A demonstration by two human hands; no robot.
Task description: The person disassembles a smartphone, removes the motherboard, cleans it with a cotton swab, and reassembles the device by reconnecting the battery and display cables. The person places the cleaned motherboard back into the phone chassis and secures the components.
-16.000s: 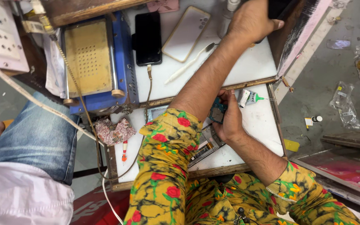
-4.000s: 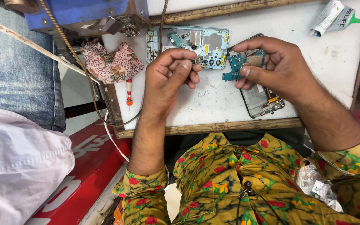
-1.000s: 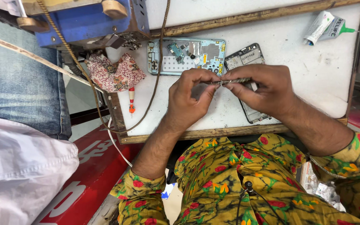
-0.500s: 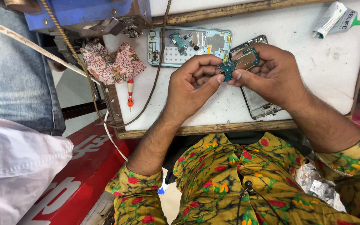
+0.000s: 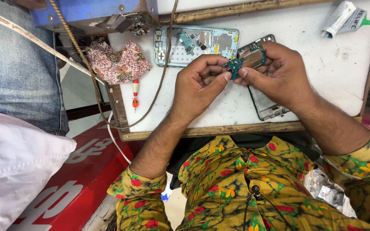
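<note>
Lying white worktop, wood-edged; red panel below, perhaps floor.

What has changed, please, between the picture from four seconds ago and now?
The left hand has come off the opened phone frame and joined the right hand on the small teal circuit board, now pinched between both above the other phone body. The frame, patterned cloth and glue tube stayed put.
</note>
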